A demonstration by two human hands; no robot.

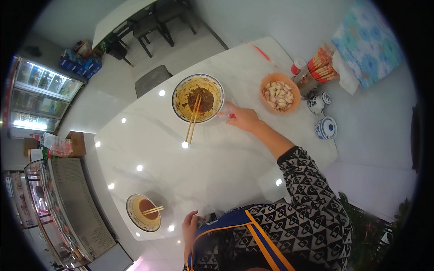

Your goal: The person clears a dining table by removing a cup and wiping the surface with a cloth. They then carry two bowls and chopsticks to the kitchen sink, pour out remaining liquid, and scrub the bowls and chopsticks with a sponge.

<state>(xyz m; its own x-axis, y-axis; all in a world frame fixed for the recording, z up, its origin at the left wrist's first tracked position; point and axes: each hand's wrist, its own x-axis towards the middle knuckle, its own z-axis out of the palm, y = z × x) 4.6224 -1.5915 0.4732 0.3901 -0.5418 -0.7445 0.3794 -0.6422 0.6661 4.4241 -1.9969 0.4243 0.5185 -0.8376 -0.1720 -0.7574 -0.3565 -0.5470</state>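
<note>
On the far middle of the table, a large patterned bowl (178, 110) holds dark sauce-smeared leftovers. A pair of wooden chopsticks (192, 124) rests in it, ends sticking out over the near rim. Right beside this bowl, my right hand (243, 119) is stretched out, its fingers pinching a clear plastic wrapper with red print (224, 114). My left hand (190, 227) hangs low by the near table edge, fingers loosely bent and apart, with nothing visible in it. Left of it stands a second bowl (131, 210) with brown broth and another pair of chopsticks (153, 210).
An orange bowl of garlic cloves (279, 95) sits at the right. Beyond it are a red-capped jar (297, 66), a holder of wrapped chopsticks (316, 72), a tissue pack (367, 43) and two blue-white pots (326, 128). Another wrapper (263, 55) lies at the far edge. A stool (153, 80) stands behind.
</note>
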